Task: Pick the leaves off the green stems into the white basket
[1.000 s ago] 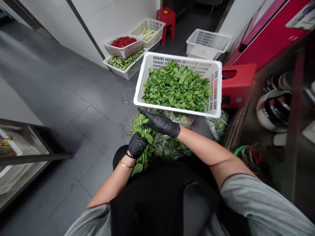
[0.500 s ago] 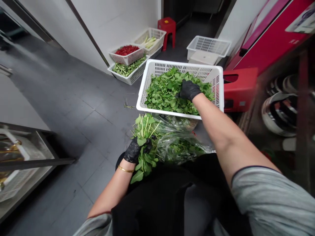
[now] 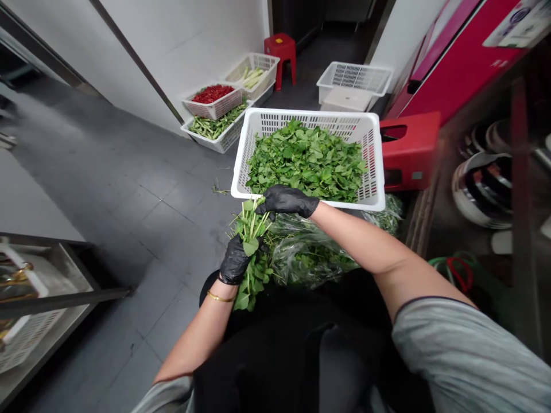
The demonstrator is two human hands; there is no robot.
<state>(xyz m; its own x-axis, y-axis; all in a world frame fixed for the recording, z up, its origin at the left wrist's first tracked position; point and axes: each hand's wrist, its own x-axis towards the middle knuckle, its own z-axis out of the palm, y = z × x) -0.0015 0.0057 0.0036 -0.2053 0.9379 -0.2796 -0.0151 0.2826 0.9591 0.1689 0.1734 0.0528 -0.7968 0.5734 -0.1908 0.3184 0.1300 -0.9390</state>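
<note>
My left hand (image 3: 236, 259), in a black glove, is closed around a bunch of leafy greens (image 3: 250, 223), stems pointing up and leaves hanging below the fist. Against the upper stem ends, my gloved right hand (image 3: 287, 201) has its fingers closed on the greens; the fingertips are partly hidden. Just beyond it stands a white plastic basket (image 3: 375, 195) holding a heap of loose green leaves (image 3: 307, 155). Below the basket lies a clear plastic bag (image 3: 301, 252) with more greens inside, partly covered by my right forearm.
A red stool (image 3: 413, 152) is at the basket's right side. Further back are baskets of red chillies (image 3: 213, 93), cut green vegetables (image 3: 210, 127) and pale stalks (image 3: 253, 76), another red stool (image 3: 280, 49) and a white crate (image 3: 355, 77). A metal shelf (image 3: 73, 269) stands at left.
My right hand has moved out of the basket, down and left, to the stem ends of the bunch. My left hand keeps its hold. The view has shifted slightly.
</note>
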